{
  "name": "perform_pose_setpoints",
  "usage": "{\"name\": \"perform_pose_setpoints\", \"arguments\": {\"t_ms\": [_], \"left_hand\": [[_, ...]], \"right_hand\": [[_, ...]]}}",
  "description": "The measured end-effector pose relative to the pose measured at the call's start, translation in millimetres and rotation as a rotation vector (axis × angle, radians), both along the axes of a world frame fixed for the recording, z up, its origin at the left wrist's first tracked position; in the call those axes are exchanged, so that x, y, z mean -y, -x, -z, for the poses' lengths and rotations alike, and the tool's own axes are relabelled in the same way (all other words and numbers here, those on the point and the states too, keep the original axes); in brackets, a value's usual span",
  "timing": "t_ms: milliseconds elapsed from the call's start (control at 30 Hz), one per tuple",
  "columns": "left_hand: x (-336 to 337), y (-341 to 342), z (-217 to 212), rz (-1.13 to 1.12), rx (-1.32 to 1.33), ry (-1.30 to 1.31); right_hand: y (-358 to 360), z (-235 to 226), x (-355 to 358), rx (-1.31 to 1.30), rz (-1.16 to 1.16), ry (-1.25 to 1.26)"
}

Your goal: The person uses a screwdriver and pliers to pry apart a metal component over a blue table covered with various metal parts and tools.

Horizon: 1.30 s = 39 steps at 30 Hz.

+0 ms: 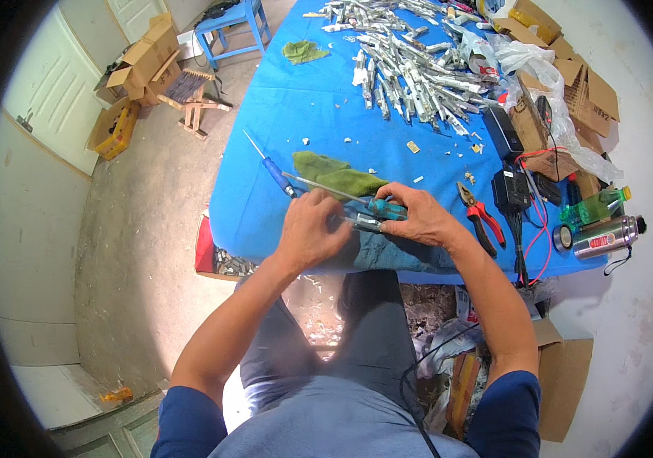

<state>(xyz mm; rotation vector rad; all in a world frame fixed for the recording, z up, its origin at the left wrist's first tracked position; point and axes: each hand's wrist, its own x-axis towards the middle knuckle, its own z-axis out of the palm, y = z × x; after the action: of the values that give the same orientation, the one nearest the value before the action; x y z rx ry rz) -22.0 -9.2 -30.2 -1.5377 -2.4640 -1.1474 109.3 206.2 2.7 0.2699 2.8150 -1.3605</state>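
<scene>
on my head view, right hand [416, 216] is closed around the handle of a teal-handled screwdriver [387, 209], shaft angling up-left past a green cloth [342, 177]. left hand [313, 231] is curled with fingers bent in; can't tell from here if it grips anything. silver metal piece [365, 223] sits between the two hands, just below that teal handle, near the front edge of the blue-covered surface [258, 221].

blue screwdriver [277, 176] lies just beyond the left hand; red-and-black pliers [487, 222] lie right of the right hand. big pile of silver pieces [426, 80] at the far side.

writing check: steel flask [605, 237] has a red label with small white marks, too small for me to read. black adapter [511, 189] shows a small pale label, also unreadable. cardboard box [592, 103] at right has dark print on its side.
</scene>
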Motion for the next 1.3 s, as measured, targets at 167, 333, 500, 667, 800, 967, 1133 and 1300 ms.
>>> {"name": "perform_pose_setpoints", "arguments": {"t_ms": [167, 333, 500, 667, 800, 967, 1133, 1300], "left_hand": [[0.7, -8.2, -0.4, 0.009, -0.041, 0.008], [-0.5, -7.8, -1.5, 0.014, -0.028, -0.013], [2.3, -7.7, 1.6, 0.012, 0.005, -0.028], [3.2, -6.7, 5.5, 0.006, 0.005, -0.090], [3.7, -5.4, 11.2, -0.009, 0.020, -0.130], [5.5, -4.6, 16.0, -0.005, 0.016, -0.122], [3.5, -5.5, 11.3, 0.034, 0.018, -0.101], [3.3, -7.1, 12.3, 0.052, -0.012, -0.093]], "right_hand": [[19.3, -1.0, -4.8, -0.203, 0.221, 0.032], [55.1, 6.5, 5.5, -0.255, 0.266, -0.367], [100.7, 5.6, 10.6, -0.135, 0.268, -0.361], [183.5, -50.4, -8.8, -0.601, 0.395, -0.220], [202.5, -100.8, -12.3, -0.762, 0.491, 0.026], [101.3, -117.2, 9.2, -0.264, 0.475, 0.160], [-49.4, -85.6, 36.3, -0.162, 0.572, 0.490], [-174.5, -75.2, 78.6, 0.027, 0.608, 0.490]]}}
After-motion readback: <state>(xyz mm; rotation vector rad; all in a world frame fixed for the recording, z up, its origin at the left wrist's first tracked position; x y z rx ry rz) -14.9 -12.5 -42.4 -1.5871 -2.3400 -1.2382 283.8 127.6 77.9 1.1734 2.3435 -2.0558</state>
